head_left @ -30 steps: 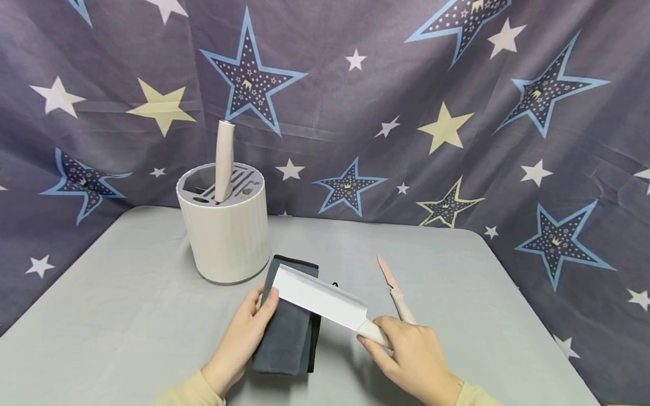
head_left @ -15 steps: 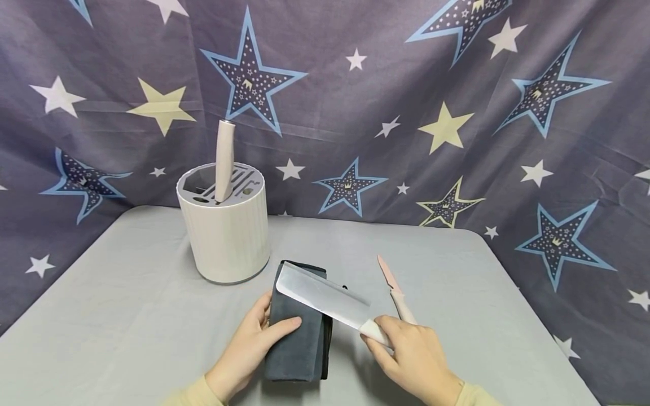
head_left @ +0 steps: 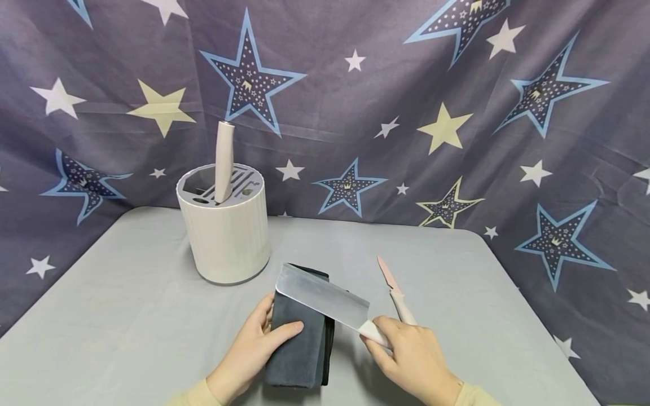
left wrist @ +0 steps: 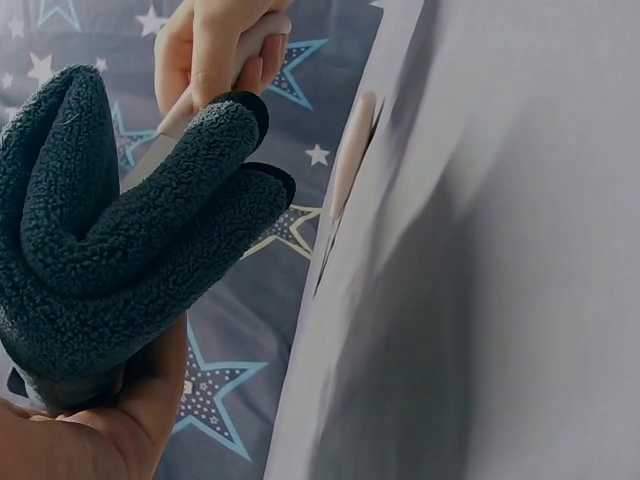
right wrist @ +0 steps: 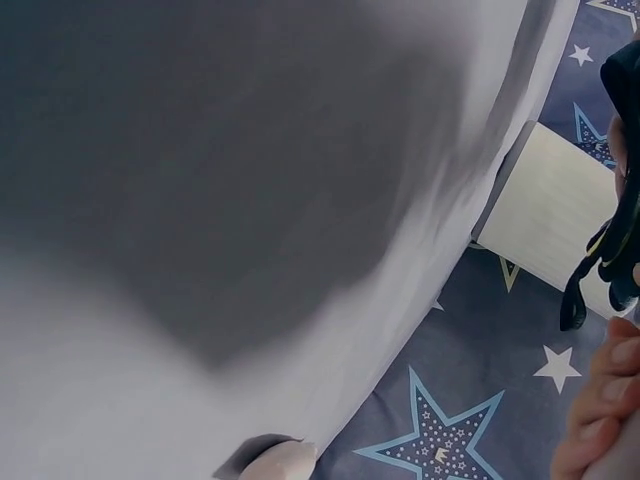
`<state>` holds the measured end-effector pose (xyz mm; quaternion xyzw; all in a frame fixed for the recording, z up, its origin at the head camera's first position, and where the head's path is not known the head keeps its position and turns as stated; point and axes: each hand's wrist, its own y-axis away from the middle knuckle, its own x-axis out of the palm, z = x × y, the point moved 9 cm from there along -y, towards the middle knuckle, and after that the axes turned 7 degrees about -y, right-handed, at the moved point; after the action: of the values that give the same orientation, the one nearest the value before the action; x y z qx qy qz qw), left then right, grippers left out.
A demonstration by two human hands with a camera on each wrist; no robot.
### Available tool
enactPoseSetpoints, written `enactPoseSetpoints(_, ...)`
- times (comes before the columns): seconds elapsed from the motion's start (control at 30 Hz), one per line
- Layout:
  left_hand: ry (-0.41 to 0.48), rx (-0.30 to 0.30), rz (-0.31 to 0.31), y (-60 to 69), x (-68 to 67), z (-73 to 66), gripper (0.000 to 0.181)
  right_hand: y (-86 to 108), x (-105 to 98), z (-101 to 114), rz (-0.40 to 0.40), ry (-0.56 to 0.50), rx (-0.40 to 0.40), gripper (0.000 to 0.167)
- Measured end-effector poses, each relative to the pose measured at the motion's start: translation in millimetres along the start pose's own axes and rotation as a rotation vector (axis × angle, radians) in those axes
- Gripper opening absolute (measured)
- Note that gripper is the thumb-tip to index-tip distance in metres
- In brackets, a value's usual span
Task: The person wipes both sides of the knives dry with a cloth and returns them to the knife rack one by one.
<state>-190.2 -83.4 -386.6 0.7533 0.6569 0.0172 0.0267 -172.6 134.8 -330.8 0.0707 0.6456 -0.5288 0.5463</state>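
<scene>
A dark grey-blue towel (head_left: 297,349), folded with black edging, is held in my left hand (head_left: 249,344), the thumb on its near face and the fingers behind. By its white handle (head_left: 374,334), my right hand (head_left: 413,361) grips a cleaver (head_left: 325,296). The broad blade slants across the towel's upper part, its tip end up and to the left. In the left wrist view the towel (left wrist: 150,260) bends into a V, with the blade partly hidden behind its plush layers. Only the fingers (right wrist: 600,410) of my right hand show in the right wrist view.
A small knife (head_left: 403,304) with a pinkish blade lies on the table (head_left: 457,316), just beyond my right hand. A round cream knife block (head_left: 225,242) stands at the back left, with one upright knife handle (head_left: 224,163) in it. A starry curtain (head_left: 325,141) hangs behind.
My left hand and the towel have shifted right and a little nearer along the blade, and the thumb has left the blade's tip end. The cleaver and my right hand have barely moved.
</scene>
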Motion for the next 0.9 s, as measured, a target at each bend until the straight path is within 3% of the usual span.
enactPoseSetpoints(0.47, 0.011, 0.027, 0.063, 1.7, 11.9, 0.8, 0.074, -2.0, 5.7, -1.3, 0.012, -0.012, 0.017, 0.014)
enactPoseSetpoints(0.9, -0.002, 0.043, 0.107, 2.4, 20.0, 0.0, 0.072, -5.5, 10.6, 4.0, 0.049, 0.061, -0.043, 0.018)
